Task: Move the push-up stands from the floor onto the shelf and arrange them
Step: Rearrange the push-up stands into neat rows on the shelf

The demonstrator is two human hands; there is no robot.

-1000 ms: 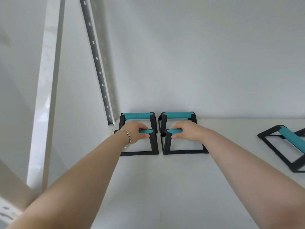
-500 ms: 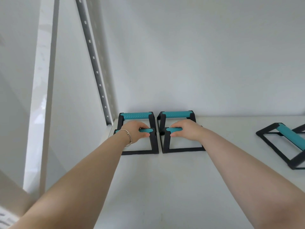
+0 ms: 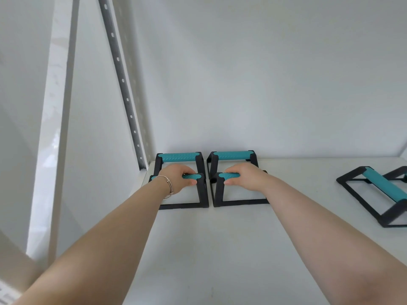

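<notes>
Several black push-up stands with teal grips sit on the white shelf [image 3: 220,249]. Two stand against the back wall: the back left stand [image 3: 179,156] and the back right stand [image 3: 231,155]. Directly in front of them are the front left stand [image 3: 201,194] and the front right stand [image 3: 240,201], side by side and nearly touching. My left hand [image 3: 177,178] is wrapped around the teal grip of the front left stand. My right hand [image 3: 244,176] holds the front right stand's grip. Both stands rest flat on the shelf.
Another stand [image 3: 383,190] lies at an angle at the shelf's right side, with part of one more behind it at the frame edge. A perforated metal upright [image 3: 123,84] and a white post [image 3: 51,128] rise on the left. The wall is close behind.
Both front stands have slid slightly back toward the wall, closing up against the rear pair. My hands keep the same grip.
</notes>
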